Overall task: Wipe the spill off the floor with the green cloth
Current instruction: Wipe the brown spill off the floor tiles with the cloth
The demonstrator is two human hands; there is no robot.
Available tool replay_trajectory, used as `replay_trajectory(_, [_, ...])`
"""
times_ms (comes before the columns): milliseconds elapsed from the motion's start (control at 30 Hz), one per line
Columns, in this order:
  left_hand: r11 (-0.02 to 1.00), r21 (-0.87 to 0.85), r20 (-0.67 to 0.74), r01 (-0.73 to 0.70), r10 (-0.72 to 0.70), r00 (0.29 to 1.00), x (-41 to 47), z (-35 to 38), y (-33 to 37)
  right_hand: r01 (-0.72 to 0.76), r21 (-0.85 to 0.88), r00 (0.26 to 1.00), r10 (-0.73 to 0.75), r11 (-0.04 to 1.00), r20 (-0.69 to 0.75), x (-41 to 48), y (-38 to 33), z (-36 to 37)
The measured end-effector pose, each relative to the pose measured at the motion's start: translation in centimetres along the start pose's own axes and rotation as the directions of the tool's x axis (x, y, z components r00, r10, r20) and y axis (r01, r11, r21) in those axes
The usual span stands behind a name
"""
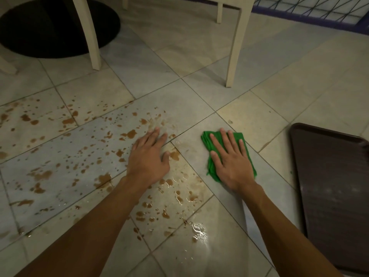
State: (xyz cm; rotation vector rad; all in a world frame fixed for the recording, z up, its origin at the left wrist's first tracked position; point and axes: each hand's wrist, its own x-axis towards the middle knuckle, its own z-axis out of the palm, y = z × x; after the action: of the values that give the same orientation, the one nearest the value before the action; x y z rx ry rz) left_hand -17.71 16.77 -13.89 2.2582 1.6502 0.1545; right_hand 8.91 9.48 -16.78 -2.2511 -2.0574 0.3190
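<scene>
A brown spill (67, 140) lies splattered in drops and small puddles over the pale floor tiles, from the far left to the lower middle. A folded green cloth (207, 140) lies flat on the tiles just right of the spill. My right hand (229, 162) presses on the cloth with straight, spread fingers and covers most of it. Flat on the wet floor at the spill's right edge rests my left hand (148, 156), its fingers straight, holding nothing.
A dark brown tray (335, 188) lies on the floor at the right. White chair legs (236, 47) stand behind the hands, with another chair leg (89, 35) by a round black table base (50, 31) at the top left. A lattice panel (319, 9) runs along the far right.
</scene>
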Motion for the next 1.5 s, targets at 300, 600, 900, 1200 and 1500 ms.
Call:
replay_trajectory(300, [1.0, 0.014, 0.009, -0.015, 0.015, 1.0, -0.1, -0.2, 0.1, 0.123, -0.002, 0.992, -0.123, 0.992, 0.014, 0.5, -4.2, 0.7])
replay_trajectory(600, [0.999, 0.012, 0.002, -0.03, 0.03, 1.0, -0.2, -0.2, -0.1, -0.128, 0.028, 0.992, 0.128, 0.991, -0.019, 2.6, -4.8, 0.9])
replay_trajectory(900, [0.998, 0.038, -0.02, -0.048, 0.049, 0.999, 0.0, -0.2, -1.2, 0.131, 0.003, 0.991, -0.131, 0.991, 0.014, 0.0, -2.8, 0.6])
replay_trajectory(1200, [0.997, 0.038, -0.043, -0.065, 0.066, 0.997, -0.2, 0.3, -1.5, 0.194, -0.011, 0.98, -0.193, 0.981, 0.04, 1.4, -6.4, 1.0])
replay_trajectory(1500, [0.998, 0.02, -0.074, -0.055, 0.057, 0.996, -0.3, 0.6, -2.6, 0.03, -0.007, 0.999, -0.03, 1.0, 0.018, 2.9, -3.8, 0.5])
